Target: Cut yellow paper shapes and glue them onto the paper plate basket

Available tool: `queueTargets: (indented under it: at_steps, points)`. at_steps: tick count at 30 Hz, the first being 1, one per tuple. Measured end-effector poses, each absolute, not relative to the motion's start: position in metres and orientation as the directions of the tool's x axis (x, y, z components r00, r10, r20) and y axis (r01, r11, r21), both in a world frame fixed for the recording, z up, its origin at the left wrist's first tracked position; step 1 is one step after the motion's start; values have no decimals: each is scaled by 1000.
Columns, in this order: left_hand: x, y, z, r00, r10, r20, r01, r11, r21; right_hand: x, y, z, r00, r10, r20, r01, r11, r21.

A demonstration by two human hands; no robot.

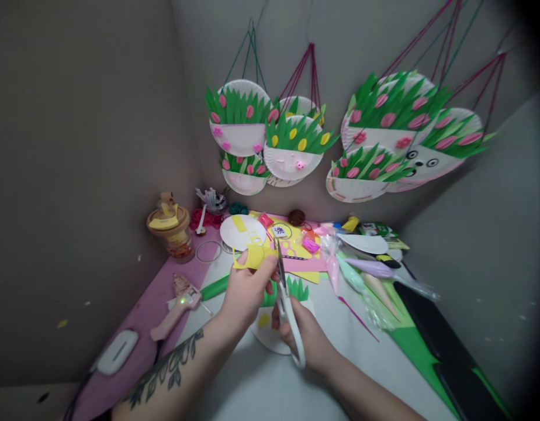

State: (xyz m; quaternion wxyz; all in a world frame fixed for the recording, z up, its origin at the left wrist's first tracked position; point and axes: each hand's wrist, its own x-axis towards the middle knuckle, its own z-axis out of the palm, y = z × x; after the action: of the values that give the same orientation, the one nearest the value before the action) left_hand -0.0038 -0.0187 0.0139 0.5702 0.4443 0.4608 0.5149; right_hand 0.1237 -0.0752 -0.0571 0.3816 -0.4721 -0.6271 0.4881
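Note:
My left hand [248, 286] pinches a piece of yellow paper [253, 256] with shapes cut out of it, raised above the table. White-handled scissors [288, 316] are in my right hand [307, 333], with their blades pointing up and away beside the yellow paper's right end. Whether the blades touch the paper I cannot tell. Beneath both hands lies a white paper plate [272, 339] with green paper grass [298, 288] along its top and a yellow spot [264, 319] on it; my hands and the scissors hide part of it.
A pink glue gun [177, 313] with a lit green light lies at left, near a lidded cup [171, 231]. Yellow and pink paper sheets [311, 264] lie behind my hands. Several piping bags [333, 269] and a black device [432, 321] occupy the right. Decorated plates [294, 155] hang above.

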Motion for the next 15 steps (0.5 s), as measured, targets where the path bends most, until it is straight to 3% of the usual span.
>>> queueTargets:
  at_steps: [15]
  points:
    - [-3, -18, 8, 47, 998, -40, -142, 46, 989, 125, -74, -61, -263, 965, 20, 223, 81, -972]
